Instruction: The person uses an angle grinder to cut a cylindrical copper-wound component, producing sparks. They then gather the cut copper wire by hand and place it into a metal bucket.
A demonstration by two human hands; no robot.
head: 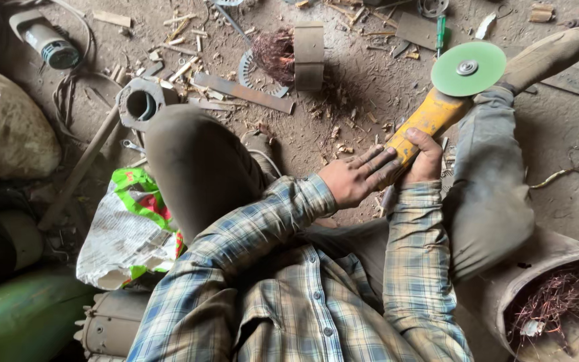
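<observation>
A yellow angle grinder (430,117) with a green disc (468,68) points up and to the right, over my right leg. My right hand (425,159) is wrapped around the grinder's handle. My left hand (358,176) lies flat against the rear of the handle, fingers stretched out and touching it. I sit on the dirt floor in a plaid shirt, with my left knee (192,157) raised and my right leg (487,181) stretched out.
A motor stator with copper windings (294,55) lies ahead beside a flat metal bar (244,92). A round metal housing (141,102) sits left. A printed sack (129,231) lies by my left knee. A bucket of copper wire (557,302) stands at right.
</observation>
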